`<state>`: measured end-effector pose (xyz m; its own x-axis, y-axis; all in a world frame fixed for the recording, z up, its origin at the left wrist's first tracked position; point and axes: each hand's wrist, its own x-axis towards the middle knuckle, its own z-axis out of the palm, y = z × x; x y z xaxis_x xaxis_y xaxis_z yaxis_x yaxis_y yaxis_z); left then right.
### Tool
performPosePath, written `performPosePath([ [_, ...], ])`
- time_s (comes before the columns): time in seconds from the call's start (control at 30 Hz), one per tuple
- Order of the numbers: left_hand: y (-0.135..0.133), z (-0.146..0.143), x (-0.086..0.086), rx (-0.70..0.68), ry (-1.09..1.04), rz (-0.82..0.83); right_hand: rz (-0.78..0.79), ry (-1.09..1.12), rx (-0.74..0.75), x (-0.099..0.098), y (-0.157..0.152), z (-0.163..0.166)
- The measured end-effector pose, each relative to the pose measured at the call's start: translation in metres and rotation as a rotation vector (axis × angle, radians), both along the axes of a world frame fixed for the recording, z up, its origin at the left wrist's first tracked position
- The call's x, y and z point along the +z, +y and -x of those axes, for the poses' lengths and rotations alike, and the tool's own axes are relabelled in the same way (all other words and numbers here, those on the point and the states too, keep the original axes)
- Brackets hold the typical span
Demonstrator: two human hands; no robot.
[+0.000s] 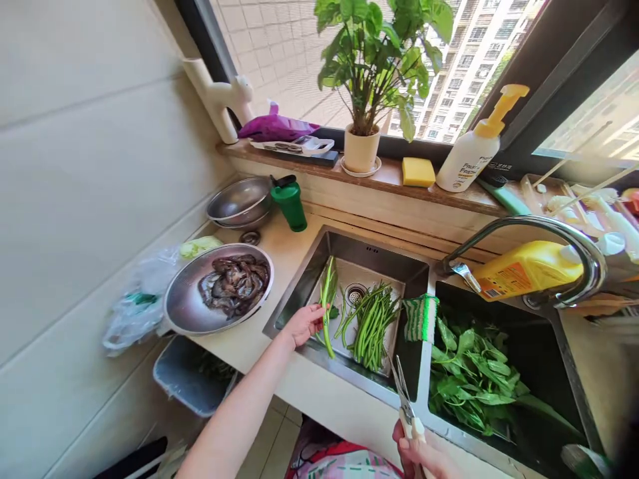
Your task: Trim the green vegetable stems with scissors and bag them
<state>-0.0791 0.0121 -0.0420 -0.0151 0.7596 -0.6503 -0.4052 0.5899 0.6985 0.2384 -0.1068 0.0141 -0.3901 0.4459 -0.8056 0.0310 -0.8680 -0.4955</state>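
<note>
My left hand (pixel 305 326) is over the left side of the left sink basin (pixel 299 283), its fingers closed around a long green bean (pixel 327 332). A pile of green beans (pixel 372 326) lies on the basin floor beside the drain (pixel 356 295). Near the front edge of the sink, my right hand (pixel 422 456) grips the pale handles of a pair of kitchen scissors (pixel 403 389). Their blades point up toward the basin and look slightly parted. Part of the right hand is cut off by the bottom of the view.
Leafy greens (pixel 474 372) fill part of the right basin; a green-striped cloth (pixel 420 318) hangs over the divider. The faucet (pixel 539 223) arches at right. To the left stand a bowl of shrimp (pixel 234 286), a green cup (pixel 290 205) and a bin (pixel 184 379).
</note>
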Motion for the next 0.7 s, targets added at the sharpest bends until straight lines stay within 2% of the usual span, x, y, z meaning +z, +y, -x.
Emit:
performPosePath([
  [0.13,-0.053,0.005,0.045,0.166,-0.190,-0.142,-0.119,0.068,0.153,0.003,0.005,0.034],
  [0.23,-0.089,0.019,0.070,0.276,-0.100,-0.233,-0.161,0.124,0.265,0.008,0.004,0.063],
  [0.33,-0.123,0.042,0.084,0.437,0.031,-0.325,-0.228,0.170,0.404,0.015,0.000,0.095],
  [0.5,-0.179,0.086,0.087,0.831,0.132,-0.421,-0.246,0.204,0.625,0.020,-0.009,0.158],
  [0.7,-0.243,0.125,0.073,1.053,0.163,-0.431,-0.054,0.253,0.749,-0.001,-0.029,0.239],
])
